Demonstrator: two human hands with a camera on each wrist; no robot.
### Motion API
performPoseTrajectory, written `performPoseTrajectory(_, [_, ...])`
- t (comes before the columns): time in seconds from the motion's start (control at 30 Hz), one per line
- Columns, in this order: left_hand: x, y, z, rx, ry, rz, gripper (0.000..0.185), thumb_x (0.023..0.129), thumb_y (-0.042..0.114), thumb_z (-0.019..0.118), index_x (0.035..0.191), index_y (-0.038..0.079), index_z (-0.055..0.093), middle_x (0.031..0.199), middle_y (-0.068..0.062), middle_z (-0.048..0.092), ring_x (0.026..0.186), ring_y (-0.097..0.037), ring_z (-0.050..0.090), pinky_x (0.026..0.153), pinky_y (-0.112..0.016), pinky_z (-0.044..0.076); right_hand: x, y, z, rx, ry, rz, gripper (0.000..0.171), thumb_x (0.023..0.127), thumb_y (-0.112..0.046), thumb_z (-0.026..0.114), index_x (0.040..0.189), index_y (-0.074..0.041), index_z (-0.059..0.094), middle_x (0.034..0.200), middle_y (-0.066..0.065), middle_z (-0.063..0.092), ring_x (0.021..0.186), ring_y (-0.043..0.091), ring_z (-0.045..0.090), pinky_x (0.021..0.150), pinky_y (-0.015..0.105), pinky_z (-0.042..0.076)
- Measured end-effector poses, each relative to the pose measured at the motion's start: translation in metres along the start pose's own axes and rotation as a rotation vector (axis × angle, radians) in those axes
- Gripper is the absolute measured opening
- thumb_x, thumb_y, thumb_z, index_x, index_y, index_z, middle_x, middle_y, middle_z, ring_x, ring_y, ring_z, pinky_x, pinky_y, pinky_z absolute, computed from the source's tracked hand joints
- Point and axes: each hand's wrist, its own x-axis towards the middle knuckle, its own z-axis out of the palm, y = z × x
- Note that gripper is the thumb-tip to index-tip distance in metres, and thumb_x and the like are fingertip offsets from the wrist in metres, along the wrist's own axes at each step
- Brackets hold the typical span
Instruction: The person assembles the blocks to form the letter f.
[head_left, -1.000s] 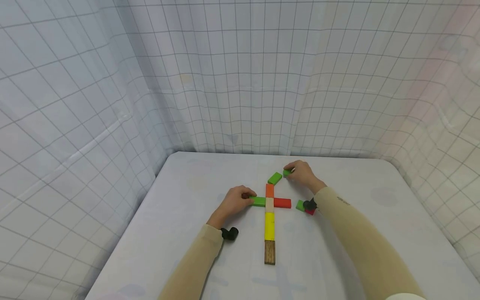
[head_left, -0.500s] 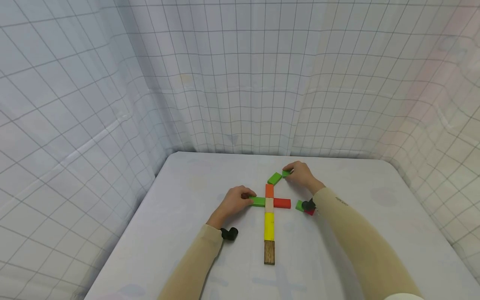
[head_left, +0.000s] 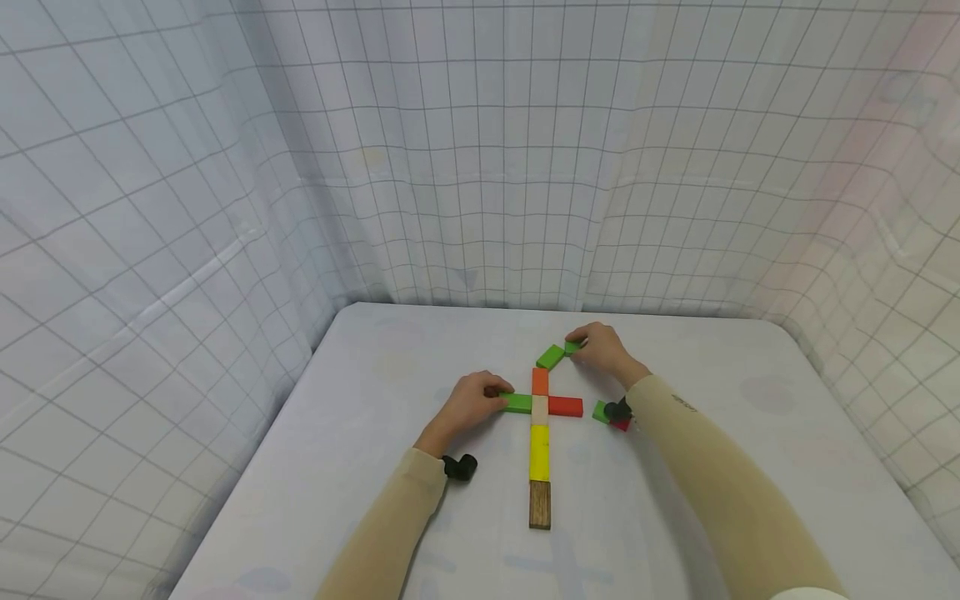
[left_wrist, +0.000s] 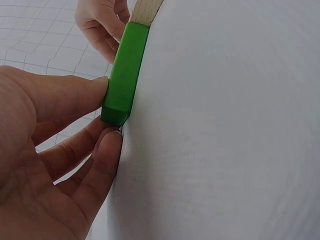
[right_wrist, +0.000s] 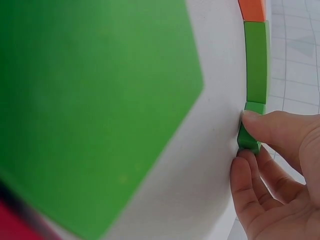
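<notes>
While your left hand (head_left: 471,402) pinches the green block (head_left: 517,403) lying at the left arm of the block cross on the table (head_left: 375,433), your right hand (head_left: 603,347) pinches a small green block (head_left: 573,347) beside the slanted green block (head_left: 550,357).

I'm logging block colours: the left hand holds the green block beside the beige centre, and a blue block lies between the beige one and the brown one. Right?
Not quite. The block between the beige block and the brown block is yellow, not blue, as the head view shows. The left hand does hold the green block.
</notes>
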Motion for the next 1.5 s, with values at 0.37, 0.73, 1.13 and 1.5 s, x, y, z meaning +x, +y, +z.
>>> performPoseTrajectory(0.37, [0.001, -0.001, 0.001, 0.001, 0.003, 0.008, 0.018, 0.093, 0.013, 0.07, 0.11, 0.014, 0.077, 0.099, 0.004, 0.066, 0.087, -0.015, 0.057, 0.079, -0.032, 0.05, 0.0, 0.0, -0.001, -0.007, -0.004, -0.004, 0.038, 0.086, -0.004, 0.073, 0.124, -0.002, 0.07, 0.12, 0.015, 0.067, 0.104, 0.03, 0.062, 0.087, 0.041, 0.053])
performPoseTrajectory(0.73, [0.001, -0.001, 0.001, -0.008, 0.0, 0.003, 0.017, 0.093, 0.014, 0.07, 0.11, 0.014, 0.077, 0.098, 0.004, 0.066, 0.086, -0.015, 0.057, 0.078, -0.032, 0.049, 0.0, 0.0, 0.0, -0.006, 0.009, 0.0, 0.038, 0.085, -0.004, 0.073, 0.123, -0.002, 0.071, 0.118, 0.014, 0.068, 0.102, 0.03, 0.06, 0.085, 0.04, 0.053])
performPoseTrajectory(1.13, [0.001, -0.001, 0.0, -0.003, -0.003, 0.001, 0.017, 0.094, 0.015, 0.07, 0.11, 0.014, 0.077, 0.099, 0.004, 0.065, 0.087, -0.015, 0.057, 0.078, -0.032, 0.05, 0.002, -0.001, -0.003, -0.023, -0.008, 0.018, 0.041, 0.084, -0.007, 0.076, 0.125, -0.004, 0.07, 0.117, 0.015, 0.067, 0.101, 0.029, 0.059, 0.085, 0.039, 0.053])
performPoseTrajectory(1.5, [0.001, -0.002, -0.001, -0.012, -0.008, 0.006, 0.018, 0.094, 0.016, 0.07, 0.111, 0.014, 0.077, 0.102, 0.003, 0.066, 0.089, -0.015, 0.058, 0.081, -0.033, 0.05, -0.012, -0.013, -0.025, -0.024, 0.023, 0.002, 0.042, 0.086, -0.009, 0.075, 0.127, -0.003, 0.069, 0.122, 0.021, 0.064, 0.101, 0.032, 0.06, 0.082, 0.042, 0.053])
